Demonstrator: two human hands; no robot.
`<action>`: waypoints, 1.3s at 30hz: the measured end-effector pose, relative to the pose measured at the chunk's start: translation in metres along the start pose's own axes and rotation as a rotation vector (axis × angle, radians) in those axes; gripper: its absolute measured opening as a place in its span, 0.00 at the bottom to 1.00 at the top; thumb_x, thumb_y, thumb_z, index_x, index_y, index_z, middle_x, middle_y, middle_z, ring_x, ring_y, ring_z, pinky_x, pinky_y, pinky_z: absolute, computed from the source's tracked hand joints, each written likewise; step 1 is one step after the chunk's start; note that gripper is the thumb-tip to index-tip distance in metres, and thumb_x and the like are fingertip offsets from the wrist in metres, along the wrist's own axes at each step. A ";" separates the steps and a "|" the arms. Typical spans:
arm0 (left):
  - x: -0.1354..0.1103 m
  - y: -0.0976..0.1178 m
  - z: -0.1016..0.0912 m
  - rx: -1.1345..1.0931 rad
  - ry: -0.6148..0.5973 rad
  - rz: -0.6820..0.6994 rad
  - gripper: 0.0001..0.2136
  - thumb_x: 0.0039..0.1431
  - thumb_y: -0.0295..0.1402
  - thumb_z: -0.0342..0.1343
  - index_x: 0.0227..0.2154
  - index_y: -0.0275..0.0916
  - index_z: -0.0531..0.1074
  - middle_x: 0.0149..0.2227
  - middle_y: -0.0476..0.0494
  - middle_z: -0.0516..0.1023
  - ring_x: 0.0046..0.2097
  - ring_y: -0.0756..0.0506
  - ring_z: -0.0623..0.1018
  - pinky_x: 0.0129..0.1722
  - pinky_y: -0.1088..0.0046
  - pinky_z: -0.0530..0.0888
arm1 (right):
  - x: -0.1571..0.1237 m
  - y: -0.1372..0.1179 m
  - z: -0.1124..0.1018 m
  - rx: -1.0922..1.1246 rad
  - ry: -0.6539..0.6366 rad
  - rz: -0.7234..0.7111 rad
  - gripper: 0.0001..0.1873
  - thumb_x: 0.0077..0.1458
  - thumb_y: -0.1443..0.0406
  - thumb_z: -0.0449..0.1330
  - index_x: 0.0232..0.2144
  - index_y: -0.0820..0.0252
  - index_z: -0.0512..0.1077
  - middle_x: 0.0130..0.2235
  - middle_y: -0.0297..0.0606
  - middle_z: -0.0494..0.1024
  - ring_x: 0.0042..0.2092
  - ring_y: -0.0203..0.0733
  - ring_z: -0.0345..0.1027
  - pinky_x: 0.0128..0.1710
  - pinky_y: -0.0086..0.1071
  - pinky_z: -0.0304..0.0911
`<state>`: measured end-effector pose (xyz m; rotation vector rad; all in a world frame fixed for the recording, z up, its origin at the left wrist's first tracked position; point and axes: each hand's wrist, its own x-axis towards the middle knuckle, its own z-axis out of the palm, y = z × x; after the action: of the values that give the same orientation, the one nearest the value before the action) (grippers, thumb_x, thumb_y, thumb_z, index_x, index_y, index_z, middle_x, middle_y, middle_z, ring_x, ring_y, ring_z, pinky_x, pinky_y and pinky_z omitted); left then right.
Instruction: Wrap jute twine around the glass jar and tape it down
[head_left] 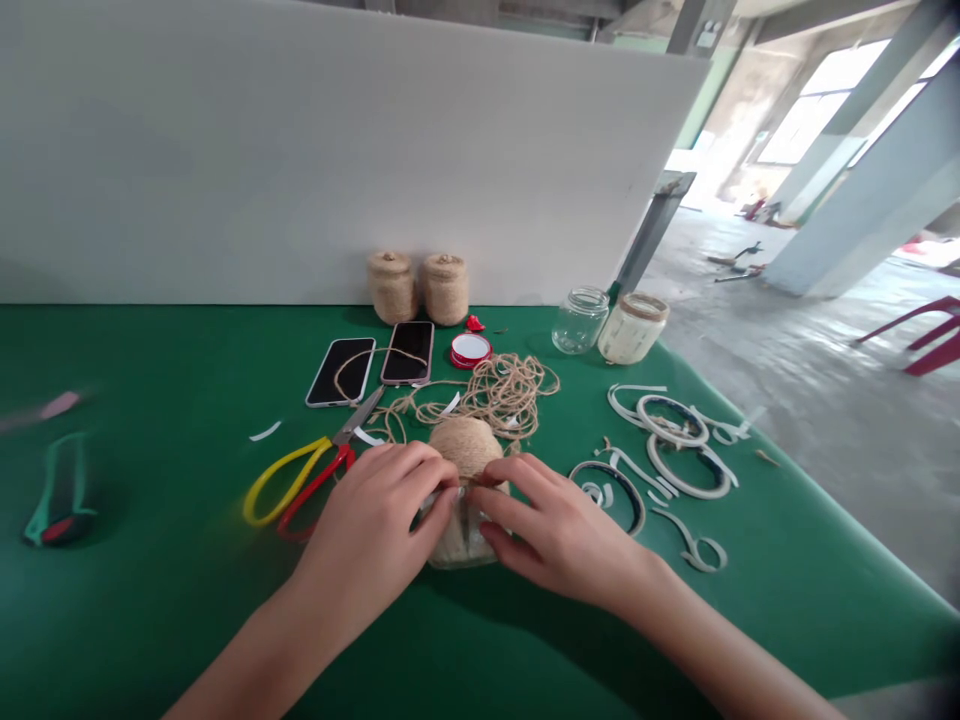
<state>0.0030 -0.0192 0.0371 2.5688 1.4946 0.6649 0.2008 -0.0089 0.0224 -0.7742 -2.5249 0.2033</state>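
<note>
A glass jar (466,450) partly wound with brown twine lies on its side on the green table (187,600), near the middle front. My left hand (375,520) grips it from the left, fingers curled on its side. My right hand (547,525) holds it from the right, its fingers pinching the twine against the glass. A loose tangle of twine (502,392) lies just behind the jar and runs to it. Scissors (307,475) with yellow and red handles rest just left of my left hand.
Two phones (341,370) (409,352) lie behind the scissors. Two twine-covered jars (390,285) (445,288) stand at the white board. A red lid (470,349), a bare jar (579,320) and a part-wrapped jar (632,327) sit further right. White tape rings (686,462) lie right; a green tool (56,495) far left.
</note>
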 end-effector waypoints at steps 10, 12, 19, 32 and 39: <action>0.000 0.000 0.002 -0.038 -0.007 -0.019 0.06 0.60 0.29 0.45 0.31 0.40 0.67 0.33 0.47 0.71 0.38 0.45 0.70 0.39 0.65 0.65 | -0.001 0.001 0.000 -0.016 -0.010 -0.003 0.13 0.58 0.68 0.49 0.44 0.60 0.67 0.43 0.44 0.68 0.43 0.42 0.63 0.42 0.36 0.64; 0.000 0.001 0.001 -0.039 -0.014 -0.024 0.06 0.60 0.29 0.45 0.30 0.40 0.66 0.33 0.47 0.70 0.38 0.45 0.69 0.39 0.65 0.65 | -0.001 0.000 0.000 -0.006 -0.014 -0.002 0.12 0.58 0.68 0.49 0.43 0.61 0.67 0.43 0.44 0.68 0.44 0.42 0.63 0.43 0.36 0.64; -0.001 0.005 0.006 -0.077 0.034 -0.083 0.06 0.58 0.27 0.44 0.27 0.39 0.62 0.30 0.48 0.68 0.35 0.47 0.69 0.36 0.67 0.66 | 0.000 -0.002 0.000 0.021 0.010 0.018 0.14 0.57 0.68 0.50 0.46 0.62 0.66 0.42 0.45 0.69 0.43 0.42 0.64 0.42 0.36 0.65; -0.015 -0.014 0.012 -0.090 0.072 -0.289 0.05 0.55 0.28 0.46 0.25 0.40 0.61 0.32 0.49 0.70 0.36 0.47 0.71 0.35 0.72 0.67 | -0.006 0.000 0.001 0.111 0.022 0.066 0.16 0.56 0.69 0.51 0.48 0.61 0.65 0.44 0.45 0.68 0.45 0.44 0.62 0.44 0.40 0.64; -0.035 -0.042 0.009 0.236 -0.050 -0.350 0.06 0.53 0.30 0.47 0.22 0.40 0.64 0.26 0.48 0.70 0.29 0.47 0.70 0.22 0.76 0.60 | -0.009 0.000 0.002 0.131 0.032 0.068 0.16 0.56 0.69 0.51 0.48 0.61 0.64 0.45 0.45 0.67 0.45 0.44 0.62 0.45 0.39 0.63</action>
<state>-0.0416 -0.0257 0.0056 2.3573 2.0429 0.3979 0.2065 -0.0136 0.0168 -0.8049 -2.4293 0.3725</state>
